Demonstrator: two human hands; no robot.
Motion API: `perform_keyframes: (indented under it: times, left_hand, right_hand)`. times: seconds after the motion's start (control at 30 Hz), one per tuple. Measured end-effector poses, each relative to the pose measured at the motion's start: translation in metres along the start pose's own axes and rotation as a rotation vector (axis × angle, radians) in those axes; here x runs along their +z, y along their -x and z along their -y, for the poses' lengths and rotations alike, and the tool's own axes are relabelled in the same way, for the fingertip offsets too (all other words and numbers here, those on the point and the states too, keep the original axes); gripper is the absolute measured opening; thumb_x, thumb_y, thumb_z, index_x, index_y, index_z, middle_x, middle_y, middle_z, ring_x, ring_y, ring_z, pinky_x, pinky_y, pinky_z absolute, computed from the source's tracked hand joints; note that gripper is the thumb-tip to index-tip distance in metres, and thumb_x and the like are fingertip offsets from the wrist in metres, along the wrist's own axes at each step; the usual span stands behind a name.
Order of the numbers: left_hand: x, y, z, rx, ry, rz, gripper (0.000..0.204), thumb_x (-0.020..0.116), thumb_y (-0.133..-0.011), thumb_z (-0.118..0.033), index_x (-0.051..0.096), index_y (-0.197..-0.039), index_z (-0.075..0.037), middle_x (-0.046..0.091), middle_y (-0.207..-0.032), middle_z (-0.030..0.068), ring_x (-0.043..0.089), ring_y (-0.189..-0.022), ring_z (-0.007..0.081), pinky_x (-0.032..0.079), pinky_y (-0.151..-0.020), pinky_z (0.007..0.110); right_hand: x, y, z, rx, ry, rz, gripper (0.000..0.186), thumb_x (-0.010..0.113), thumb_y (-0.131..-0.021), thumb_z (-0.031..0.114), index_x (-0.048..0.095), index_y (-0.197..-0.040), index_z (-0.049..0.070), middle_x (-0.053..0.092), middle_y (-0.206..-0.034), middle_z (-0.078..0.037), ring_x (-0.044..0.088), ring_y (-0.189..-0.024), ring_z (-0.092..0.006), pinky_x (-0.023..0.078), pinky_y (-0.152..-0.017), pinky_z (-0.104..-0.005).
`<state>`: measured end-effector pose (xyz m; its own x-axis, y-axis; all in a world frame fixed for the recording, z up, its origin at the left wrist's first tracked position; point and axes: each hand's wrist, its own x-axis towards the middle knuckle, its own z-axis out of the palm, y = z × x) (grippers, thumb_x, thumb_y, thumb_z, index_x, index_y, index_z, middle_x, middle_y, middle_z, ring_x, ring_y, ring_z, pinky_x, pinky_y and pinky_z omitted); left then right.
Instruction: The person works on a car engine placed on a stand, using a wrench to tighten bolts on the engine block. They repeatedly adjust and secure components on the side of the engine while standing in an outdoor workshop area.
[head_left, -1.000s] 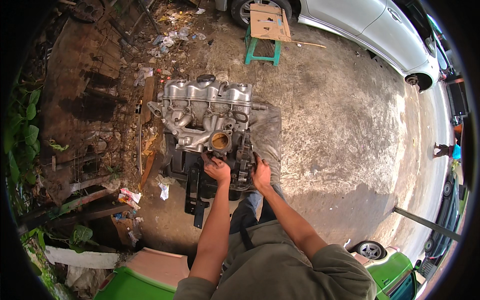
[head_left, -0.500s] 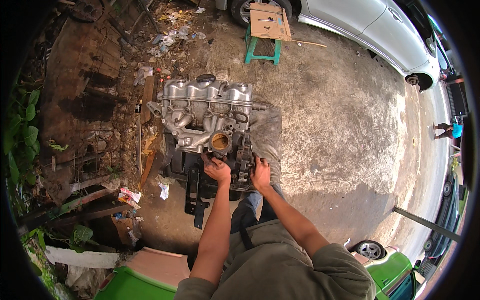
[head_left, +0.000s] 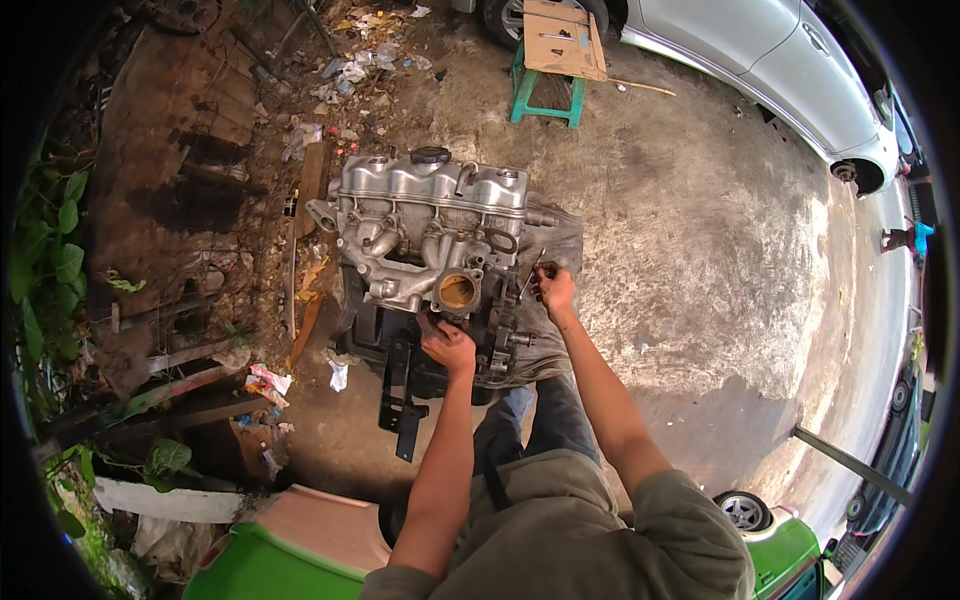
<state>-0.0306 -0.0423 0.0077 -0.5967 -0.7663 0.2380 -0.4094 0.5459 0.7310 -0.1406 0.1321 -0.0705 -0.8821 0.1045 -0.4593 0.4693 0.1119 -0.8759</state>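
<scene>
The engine (head_left: 435,210) is positioned directly before the person, with a grey sheet (head_left: 562,240) spread along its right side. A slim metal tool (head_left: 525,287) is grasped, tilted, in the right hand (head_left: 555,290), just beside the engine. The left hand (head_left: 448,345) is placed below the round port (head_left: 457,292); its fingertips are partly obscured, so whether a part is gripped cannot be told. A black bracket (head_left: 406,425) is located near the left forearm.
</scene>
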Motion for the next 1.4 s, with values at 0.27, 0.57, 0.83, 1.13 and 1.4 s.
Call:
perform_keyframes:
  times: [0.27,0.57,0.83,1.13,1.4]
  left_hand:
    - [-0.004,0.002,-0.007,-0.05,0.035,0.02,0.041,0.036,-0.095,-0.029,0.053,-0.102,0.008,0.06,-0.083,0.0297,0.057,-0.072,0.0499,0.043,-0.065,0.054]
    - [-0.001,0.002,-0.001,0.046,-0.09,-0.012,0.047,0.036,-0.094,-0.021,0.051,-0.121,0.015,0.063,-0.102,0.0347,0.06,-0.085,0.0513,0.048,-0.075,0.055]
    - [0.005,0.002,0.013,0.117,-0.174,-0.049,0.047,0.039,-0.093,-0.021,0.049,-0.124,0.013,0.065,-0.086,0.0298,0.061,-0.076,0.0474,0.048,-0.072,0.051]
    - [-0.001,0.0,-0.002,-0.032,0.034,0.047,0.043,0.041,-0.089,-0.018,0.052,-0.119,0.011,0.064,-0.095,0.0314,0.062,-0.085,0.0494,0.047,-0.078,0.055]
    - [0.001,0.0,-0.001,-0.008,-0.062,0.015,0.042,0.043,-0.089,-0.012,0.05,-0.123,0.011,0.066,-0.091,0.0307,0.063,-0.082,0.0483,0.047,-0.075,0.054]
  right_hand:
    - [0.009,-0.022,-0.086,1.019,-1.245,0.17,0.021,0.041,-0.073,-0.014,0.045,-0.076,0.007,0.045,-0.073,-0.009,0.042,-0.054,-0.0203,0.034,-0.042,-0.0325]
    - [-0.025,-0.006,-0.072,0.556,-0.565,-0.171,0.009,0.053,-0.092,0.003,0.057,-0.086,-0.002,0.059,-0.069,-0.014,0.059,-0.057,-0.0258,0.052,-0.05,-0.0407]
    - [-0.047,0.053,-0.048,0.059,-0.165,-0.131,0.035,0.068,-0.095,0.026,0.07,-0.103,-0.008,0.07,-0.081,-0.012,0.065,-0.07,-0.0135,0.054,-0.068,-0.0289]
    - [-0.035,0.085,-0.017,0.056,-0.479,0.009,0.027,0.06,-0.098,0.012,0.064,-0.113,-0.01,0.069,-0.092,-0.016,0.071,-0.078,-0.0234,0.057,-0.065,-0.0306]
    - [-0.021,0.108,-0.02,0.096,-0.347,0.068,0.012,0.064,-0.089,-0.006,0.055,-0.097,-0.007,0.07,-0.094,-0.019,0.071,-0.082,-0.0245,0.059,-0.074,-0.0347]
